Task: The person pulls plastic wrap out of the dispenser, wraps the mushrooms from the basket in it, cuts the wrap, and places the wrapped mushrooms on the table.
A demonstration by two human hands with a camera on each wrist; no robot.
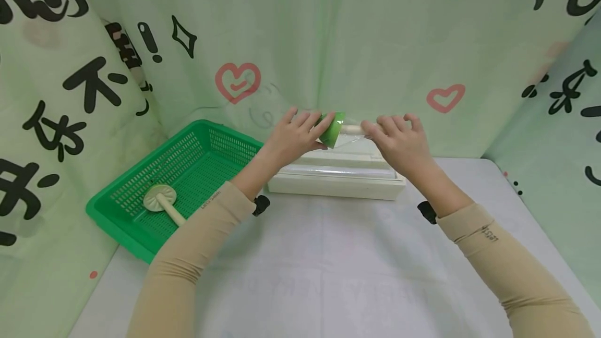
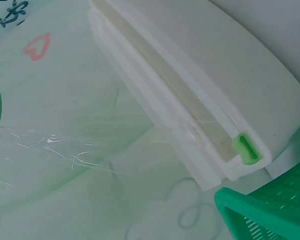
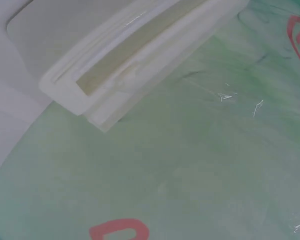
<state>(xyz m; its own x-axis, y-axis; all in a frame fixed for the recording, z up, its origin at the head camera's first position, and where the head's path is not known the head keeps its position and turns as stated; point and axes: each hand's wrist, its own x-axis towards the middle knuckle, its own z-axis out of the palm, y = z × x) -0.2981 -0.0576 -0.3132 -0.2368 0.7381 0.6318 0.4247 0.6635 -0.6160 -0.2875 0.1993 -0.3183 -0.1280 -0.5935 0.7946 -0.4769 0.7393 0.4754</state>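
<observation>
Left hand (image 1: pixel 300 137) pinching green head of green-capped stick (image 1: pixel 333 130) between thumb and fingers; right hand (image 1: pixel 399 142) pinching its pale stem, remaining fingers standing raised. Stick lying crosswise between both hands, above white dispenser (image 1: pixel 333 186) near far edge of tabletop (image 1: pixel 319 270) — clear film (image 2: pixel 65 150) catching light. Green basket (image 1: pixel 225 142) sitting at tabletop's left edge, pale mushroom-shaped piece (image 1: pixel 161 198) resting inside. Right sleeve (image 1: pixel 521 270) showing dark lettering, seemingly "Let's" — curtain (image 1: pixel 375 40) bearing black characters, "不" reading clearly.
</observation>
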